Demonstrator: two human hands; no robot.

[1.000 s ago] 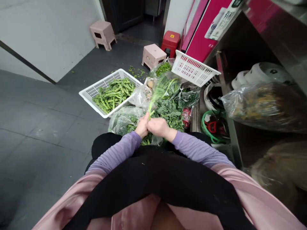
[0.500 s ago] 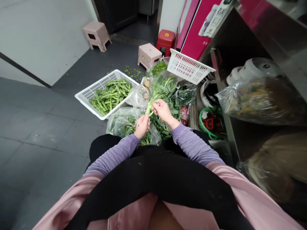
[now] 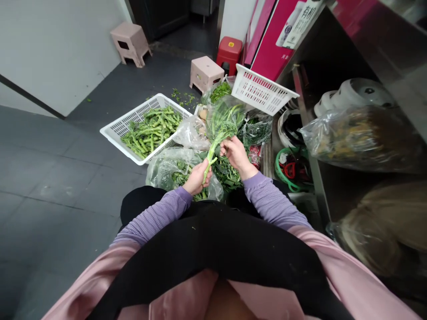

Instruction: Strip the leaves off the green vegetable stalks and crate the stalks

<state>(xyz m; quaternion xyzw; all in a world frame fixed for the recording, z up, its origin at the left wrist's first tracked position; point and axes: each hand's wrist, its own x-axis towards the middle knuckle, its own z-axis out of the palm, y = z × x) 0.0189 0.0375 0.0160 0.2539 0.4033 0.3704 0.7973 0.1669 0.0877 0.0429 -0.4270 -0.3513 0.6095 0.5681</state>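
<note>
My left hand [image 3: 197,178] is closed around the lower stem of a broccolini stalk [image 3: 213,149], whose green head tilts up and away from me. A short side shoot sticks out near the grip. My right hand [image 3: 236,154] is beside the upper stem, fingers curled in a pinch; what they hold, if anything, is hidden. Below both hands lie loose leafy greens [image 3: 227,173] and an opened clear plastic bag [image 3: 160,166] with more greens in it. To the left, a white slotted basket [image 3: 111,130] holds a heap of trimmed green stalks [image 3: 151,133].
Another white basket [image 3: 263,91] leans tilted at the back, near bagged greens [image 3: 220,92]. Pink stools [image 3: 207,73] and a red bin [image 3: 229,50] stand behind. On the right are a metal shelf with a filled plastic bag [image 3: 360,138] and a green basket [image 3: 283,171].
My right hand has moved slightly right and down, off the middle of the stem. The broccolini stalk now shows its head more fully, and my left hand still grips it.
</note>
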